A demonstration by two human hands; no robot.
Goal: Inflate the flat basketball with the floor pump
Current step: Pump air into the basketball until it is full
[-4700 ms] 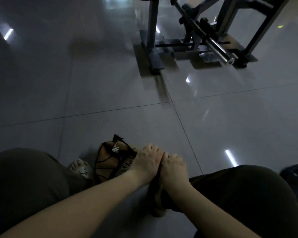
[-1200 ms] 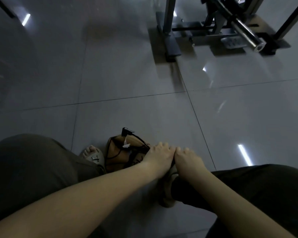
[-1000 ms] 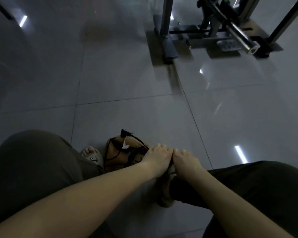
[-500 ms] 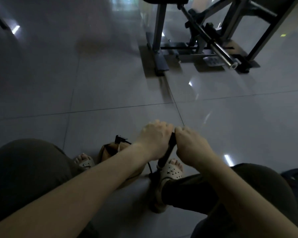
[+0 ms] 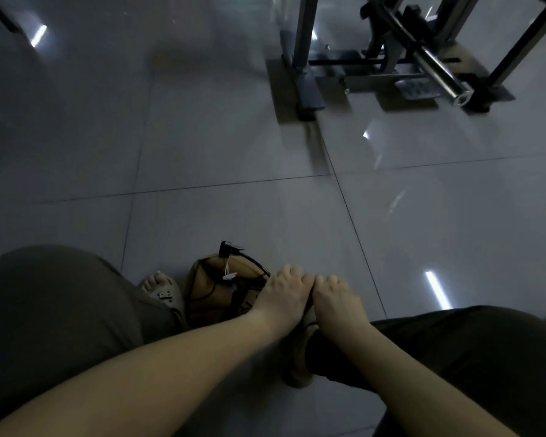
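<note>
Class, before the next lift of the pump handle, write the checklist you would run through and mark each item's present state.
1. Both hands on the handle: left hand and right hand curl side by side over the black pump handle, which is mostly hidden. Ok.
2. Stroke bottomed out: the hands sit low, level with the beige-sandalled left foot. Ok.
3. Hose joined to ball: the black hose connector stands at the far edge of the creased orange-brown basketball, but the valve joint is too dark to see. Cannot tell.
4. Ball firm: it sags, folded. Not ok.
5. Feet pinning the pump base: the base is hidden. Cannot tell.
</note>
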